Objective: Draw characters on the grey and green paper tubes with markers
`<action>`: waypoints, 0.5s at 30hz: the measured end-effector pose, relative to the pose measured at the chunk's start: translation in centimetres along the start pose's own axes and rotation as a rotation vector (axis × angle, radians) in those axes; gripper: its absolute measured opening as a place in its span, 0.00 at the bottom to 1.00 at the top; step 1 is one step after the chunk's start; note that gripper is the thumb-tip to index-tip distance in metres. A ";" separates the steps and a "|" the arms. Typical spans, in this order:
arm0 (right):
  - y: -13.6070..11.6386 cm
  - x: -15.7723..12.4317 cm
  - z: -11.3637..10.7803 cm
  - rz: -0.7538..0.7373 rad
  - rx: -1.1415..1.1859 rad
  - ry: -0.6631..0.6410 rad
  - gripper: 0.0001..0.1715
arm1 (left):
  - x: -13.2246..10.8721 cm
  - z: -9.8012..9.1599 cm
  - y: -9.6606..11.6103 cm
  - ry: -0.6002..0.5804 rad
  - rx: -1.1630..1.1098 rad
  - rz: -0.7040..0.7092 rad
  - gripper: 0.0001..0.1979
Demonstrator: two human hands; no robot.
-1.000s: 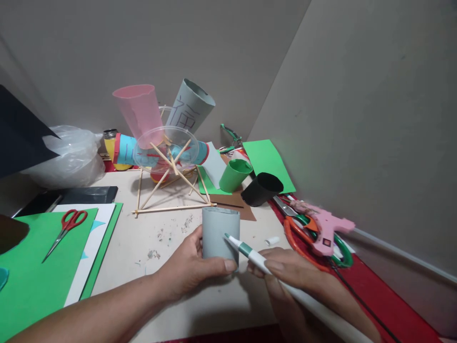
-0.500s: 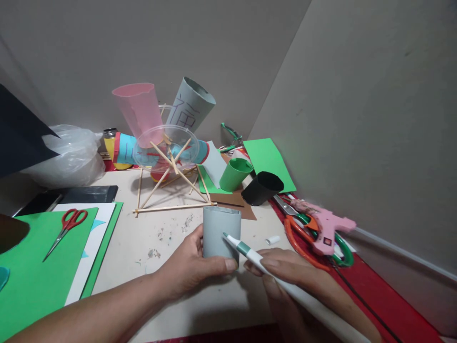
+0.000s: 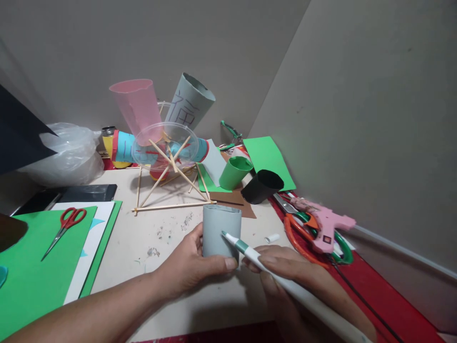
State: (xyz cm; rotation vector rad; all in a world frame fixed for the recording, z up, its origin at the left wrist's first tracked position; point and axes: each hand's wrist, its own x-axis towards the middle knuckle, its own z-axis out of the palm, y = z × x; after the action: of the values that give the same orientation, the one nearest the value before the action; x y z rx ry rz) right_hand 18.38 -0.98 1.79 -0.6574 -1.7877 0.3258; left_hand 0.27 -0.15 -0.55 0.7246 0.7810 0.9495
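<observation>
A grey paper tube (image 3: 216, 224) stands upright in my left hand (image 3: 194, 264), whose thumb lies across its lower front. My right hand (image 3: 296, 276) grips a white marker (image 3: 257, 257) with a green band. The marker's green tip is at the front of the tube; whether it touches cannot be made out, and no mark shows there. A white cap (image 3: 272, 237) lies on the table right of the tube. Behind stands a stick frame (image 3: 173, 207) with a clear plastic disc (image 3: 164, 131), carrying a pink tube (image 3: 137, 107), a grey tube with a drawn character (image 3: 191, 102) and blue-and-red tubes.
A green tube (image 3: 233, 174) and a black tube (image 3: 260, 188) lie beyond my hands. At right are a pink glue gun (image 3: 326, 226) and orange-handled scissors (image 3: 300, 236). Red scissors (image 3: 67, 224) rest on green sheets (image 3: 46, 271) at left. A plastic bag (image 3: 71, 152) sits behind.
The view has shifted very slightly. My left hand still holds the grey tube, and the marker tip has moved a few pixels left and up against it.
</observation>
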 end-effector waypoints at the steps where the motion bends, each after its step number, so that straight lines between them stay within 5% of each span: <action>1: 0.0 0.0 0.0 0.002 0.000 -0.001 0.21 | 0.0 0.0 0.0 0.001 0.001 -0.001 0.33; 15: 0.4 0.3 -0.1 -0.012 -0.043 -0.061 0.17 | 0.0 -0.1 0.0 -0.007 0.023 0.005 0.34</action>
State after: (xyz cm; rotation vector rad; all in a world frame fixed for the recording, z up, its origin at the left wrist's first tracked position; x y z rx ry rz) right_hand 18.56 -0.49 1.86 -0.6737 -1.8605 0.3029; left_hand 0.23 -0.09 -0.61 0.7497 0.7856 0.9440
